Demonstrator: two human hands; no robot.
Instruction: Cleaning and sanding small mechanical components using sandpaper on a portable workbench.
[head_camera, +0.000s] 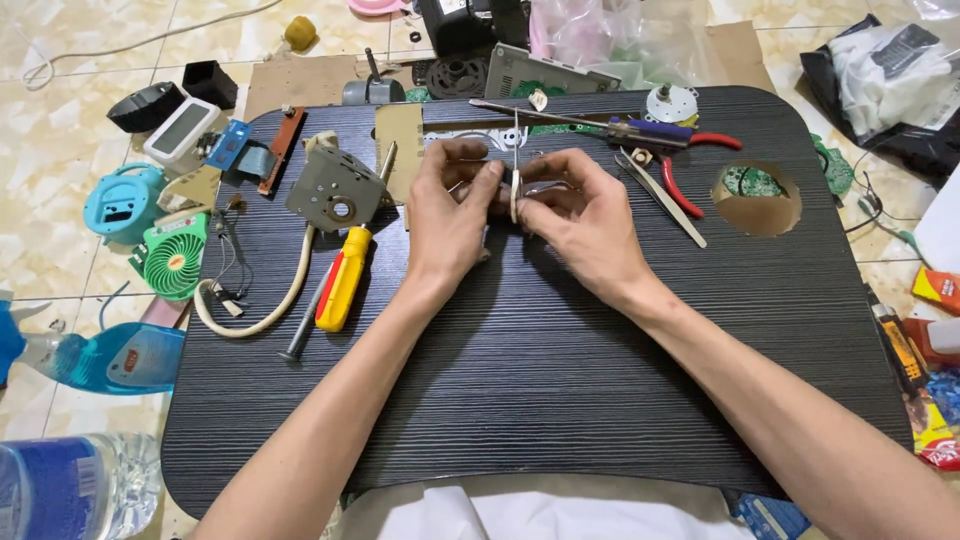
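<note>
Gripping one small pale part (514, 193), two hands (447, 205), one yellow screwdriver (343, 279)

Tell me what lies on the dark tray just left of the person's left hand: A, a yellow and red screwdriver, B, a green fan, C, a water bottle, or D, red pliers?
A: the yellow and red screwdriver lies on the tray just left of the left hand.

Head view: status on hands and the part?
Left hand and right hand both pinch a small thin pale part above the black tray table. Yellow screwdriver and tweezers lie aside, clear.
</note>
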